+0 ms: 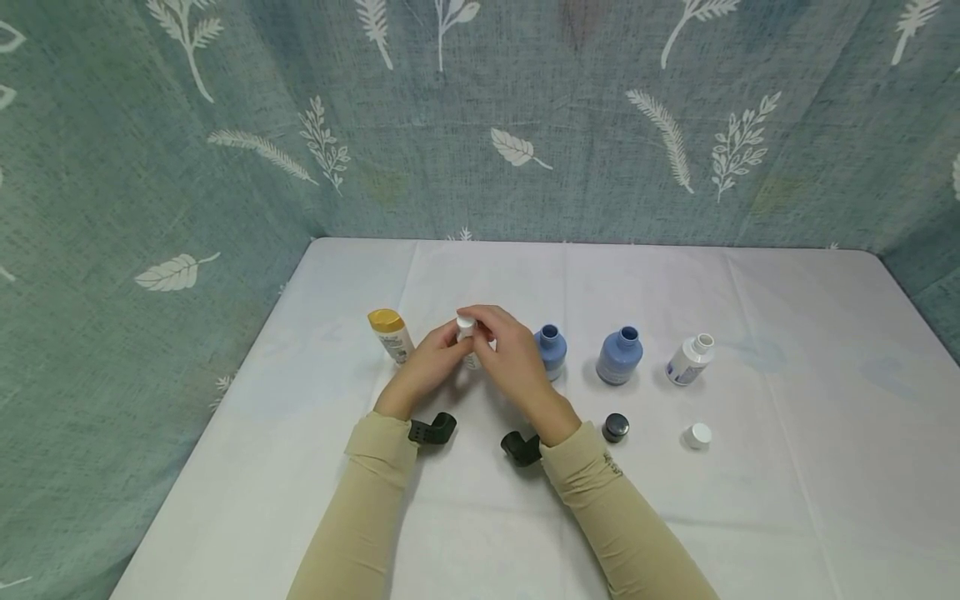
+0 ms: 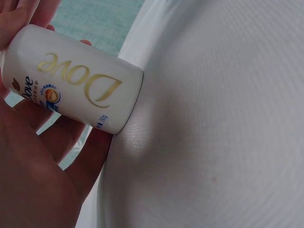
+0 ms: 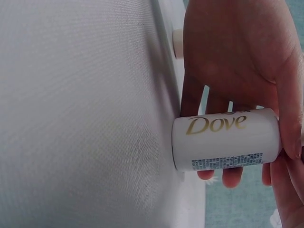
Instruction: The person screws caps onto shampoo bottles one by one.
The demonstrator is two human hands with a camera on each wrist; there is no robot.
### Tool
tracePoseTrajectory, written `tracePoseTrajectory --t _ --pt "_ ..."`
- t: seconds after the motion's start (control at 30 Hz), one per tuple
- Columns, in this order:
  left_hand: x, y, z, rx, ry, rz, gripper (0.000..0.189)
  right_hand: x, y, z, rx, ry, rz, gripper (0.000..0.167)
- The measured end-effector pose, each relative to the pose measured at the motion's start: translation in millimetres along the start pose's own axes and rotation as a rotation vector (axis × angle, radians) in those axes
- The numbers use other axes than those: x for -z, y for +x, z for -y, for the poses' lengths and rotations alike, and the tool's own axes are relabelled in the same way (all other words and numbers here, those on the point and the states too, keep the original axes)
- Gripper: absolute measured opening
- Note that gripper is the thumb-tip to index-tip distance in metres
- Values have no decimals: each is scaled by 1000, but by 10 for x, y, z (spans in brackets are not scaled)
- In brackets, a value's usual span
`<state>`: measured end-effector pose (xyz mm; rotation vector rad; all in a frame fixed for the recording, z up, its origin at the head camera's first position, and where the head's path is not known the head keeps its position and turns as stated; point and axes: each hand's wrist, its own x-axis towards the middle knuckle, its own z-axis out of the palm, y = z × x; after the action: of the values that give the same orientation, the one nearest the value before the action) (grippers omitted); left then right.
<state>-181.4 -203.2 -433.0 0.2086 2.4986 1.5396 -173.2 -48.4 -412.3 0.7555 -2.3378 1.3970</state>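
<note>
Dove bottle (image 3: 228, 142) upright on table (image 1: 825, 467), nearer its left edge. My left hand (image 1: 429, 362) and right hand (image 1: 516, 358) grip it, fingers curled

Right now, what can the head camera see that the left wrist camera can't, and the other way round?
Only the head view: a yellow-capped bottle, two open blue bottles, an open white bottle, a black cap and a loose white cap.

Only the left wrist view: readable gold "Dove" lettering, upside down.

Both: the left hand holding a small white bottle, the white tablecloth and blue-green curtain.
</note>
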Motion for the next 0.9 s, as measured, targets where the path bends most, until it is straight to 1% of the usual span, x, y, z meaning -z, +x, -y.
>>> tracePoseTrajectory --t 0.13,0.4,0.47,0.7,0.73,0.9 --pt "-4 12 9 -8 -5 -2 38 -1 1 -6 9 4 -9 29" --pt "-15 4 17 -84 23 -9 35 -11 -1 -19 23 11 -34 28" --pt "-16 1 17 -89 20 -11 34 -13 -2 -18 19 16 -33 29" --pt "-7 -2 6 -60 11 -6 35 -11 -9 -12 -10 -9 1 33" --pt "-4 -6 -8 -54 3 -1 35 -10 -10 -11 -9 -12 1 33" --pt "1 -126 -241 -37 2 7 33 -9 -5 -18 19 -19 -9 28"
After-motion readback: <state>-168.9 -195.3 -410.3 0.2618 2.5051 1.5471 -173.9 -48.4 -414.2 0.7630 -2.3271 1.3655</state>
